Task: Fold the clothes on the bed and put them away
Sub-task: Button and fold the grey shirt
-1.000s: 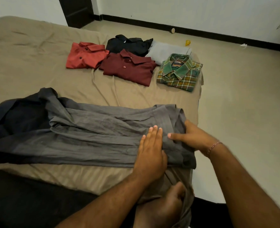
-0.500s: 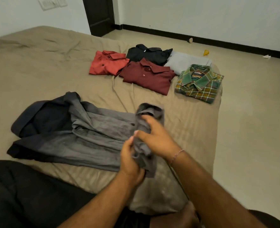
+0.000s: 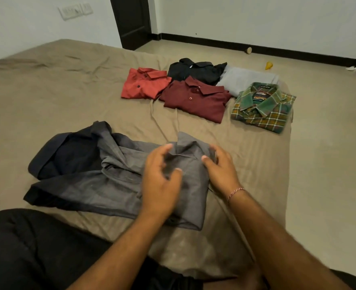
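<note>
Hands over the grey shirt [image 3: 118,185], which lies half-folded on the bed [image 3: 47,91], near edge. Left hand [image 3: 160,181] hovers above the folded end, fingers loosely curled, gripping nothing. Right hand [image 3: 221,170] is at that end's right edge, fingers bent onto the cloth; a real grip I cannot tell. Beyond the grey shirt: red shirt [image 3: 143,84], maroon shirt [image 3: 196,101], black shirt [image 3: 196,69], plaid shirt [image 3: 262,107], all folded.

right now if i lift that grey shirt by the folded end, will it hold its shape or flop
Likely flop: the grey shirt is thin cloth, creased and bunched at its far end. The part just folded over, under the left hand and right hand, looks loose, so it would probably fall open. It probably weighs little; supporting it from underneath with both hands seems safer.
</note>
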`<state>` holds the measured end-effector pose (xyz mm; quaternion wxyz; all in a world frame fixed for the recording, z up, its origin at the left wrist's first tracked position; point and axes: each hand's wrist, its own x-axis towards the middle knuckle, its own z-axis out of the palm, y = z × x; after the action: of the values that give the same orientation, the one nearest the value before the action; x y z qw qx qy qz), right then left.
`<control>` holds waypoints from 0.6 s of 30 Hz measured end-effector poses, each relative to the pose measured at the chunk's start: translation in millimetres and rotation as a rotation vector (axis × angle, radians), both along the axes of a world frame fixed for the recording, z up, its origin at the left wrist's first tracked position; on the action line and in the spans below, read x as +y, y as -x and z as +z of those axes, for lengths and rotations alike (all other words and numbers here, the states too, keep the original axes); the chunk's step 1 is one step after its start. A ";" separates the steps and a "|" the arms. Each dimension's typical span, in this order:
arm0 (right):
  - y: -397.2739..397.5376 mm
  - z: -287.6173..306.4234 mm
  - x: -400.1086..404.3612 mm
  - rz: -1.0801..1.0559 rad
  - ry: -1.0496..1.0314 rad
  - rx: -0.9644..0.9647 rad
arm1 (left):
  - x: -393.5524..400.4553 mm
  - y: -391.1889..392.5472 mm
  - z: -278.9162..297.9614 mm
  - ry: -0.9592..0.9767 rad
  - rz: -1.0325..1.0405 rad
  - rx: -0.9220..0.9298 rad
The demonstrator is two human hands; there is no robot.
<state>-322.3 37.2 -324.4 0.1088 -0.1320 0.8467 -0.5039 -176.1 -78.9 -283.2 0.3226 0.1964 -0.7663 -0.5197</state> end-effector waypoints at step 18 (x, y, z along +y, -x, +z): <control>-38.5 7.2 3.4 -0.135 0.712 -0.753 | 24.4 37.8 -30.8 0.350 -0.120 -0.712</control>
<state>-283.8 40.6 -317.2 0.3213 0.0843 0.5319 -0.7789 -213.9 -54.5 -313.9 0.0346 0.2613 -0.9172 -0.2989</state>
